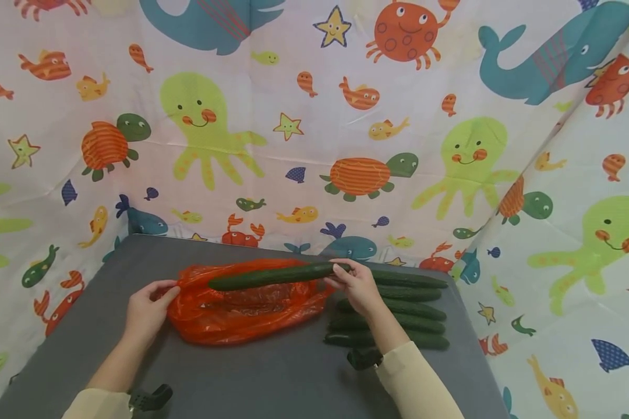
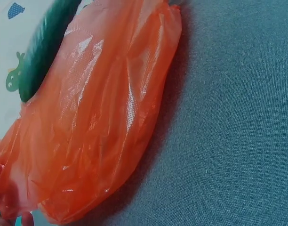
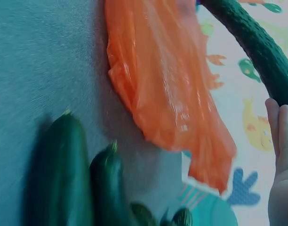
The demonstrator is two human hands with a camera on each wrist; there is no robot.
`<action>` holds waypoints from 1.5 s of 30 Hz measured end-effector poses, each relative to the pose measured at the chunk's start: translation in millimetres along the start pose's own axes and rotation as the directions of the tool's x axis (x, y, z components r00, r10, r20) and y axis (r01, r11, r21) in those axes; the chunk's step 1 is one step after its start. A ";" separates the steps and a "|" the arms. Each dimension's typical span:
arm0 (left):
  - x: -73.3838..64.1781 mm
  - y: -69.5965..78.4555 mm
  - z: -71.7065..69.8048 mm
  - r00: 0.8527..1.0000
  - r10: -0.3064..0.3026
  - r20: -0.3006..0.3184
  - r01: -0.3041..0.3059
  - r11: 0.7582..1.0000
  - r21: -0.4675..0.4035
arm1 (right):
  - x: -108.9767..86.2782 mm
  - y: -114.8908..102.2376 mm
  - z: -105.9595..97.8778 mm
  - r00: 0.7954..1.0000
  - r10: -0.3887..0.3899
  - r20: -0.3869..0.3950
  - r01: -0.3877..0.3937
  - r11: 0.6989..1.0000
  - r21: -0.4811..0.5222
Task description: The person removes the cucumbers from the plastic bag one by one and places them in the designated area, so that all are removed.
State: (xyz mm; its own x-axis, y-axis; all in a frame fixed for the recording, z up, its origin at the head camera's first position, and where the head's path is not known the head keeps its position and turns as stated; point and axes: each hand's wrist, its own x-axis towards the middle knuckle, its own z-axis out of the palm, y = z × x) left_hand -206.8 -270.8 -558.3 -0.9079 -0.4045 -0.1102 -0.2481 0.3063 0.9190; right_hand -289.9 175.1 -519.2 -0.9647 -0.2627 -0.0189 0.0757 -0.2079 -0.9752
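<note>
My right hand grips one end of a long dark green cucumber, which stretches leftward over a red-orange plastic bag. In the right wrist view the fingers lie against the held cucumber, which is raised above the bag. At the bag's left end my left hand pinches its edge between thumb and fingers. The bag lies on the table with its mouth spread upward. In the left wrist view most of the left hand is out of frame, beside the bag.
Several more cucumbers lie side by side on the grey table, to the right of the bag and partly behind my right forearm. A patterned cloth with sea animals hangs around the table's back and sides. Each wrist wears a dark strap.
</note>
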 end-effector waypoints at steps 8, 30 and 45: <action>2.3 0.6 4.0 0.998 -0.052 -0.023 0.052 0.999 -0.017 | -48.6 -9.4 -48.7 0.997 -0.043 -0.070 0.046 0.998 0.037; 0.0 -4.0 8.4 0.999 -0.038 -0.018 0.038 0.999 -0.033 | -182.0 19.1 -183.8 0.989 0.077 -0.128 -0.060 0.990 0.131; 0.9 -7.8 7.6 0.999 -0.046 -0.022 0.046 0.999 0.003 | -182.8 32.6 -194.5 0.837 0.174 -0.518 -0.412 0.824 -0.388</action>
State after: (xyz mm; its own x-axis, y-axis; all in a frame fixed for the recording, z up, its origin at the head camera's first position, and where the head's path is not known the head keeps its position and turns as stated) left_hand -208.2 -267.0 -568.5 -0.8879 -0.4369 -0.1438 -0.2905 0.2903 0.9118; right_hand -160.1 399.6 -590.4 -0.9253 0.2324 -0.2997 0.3616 0.3025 -0.8819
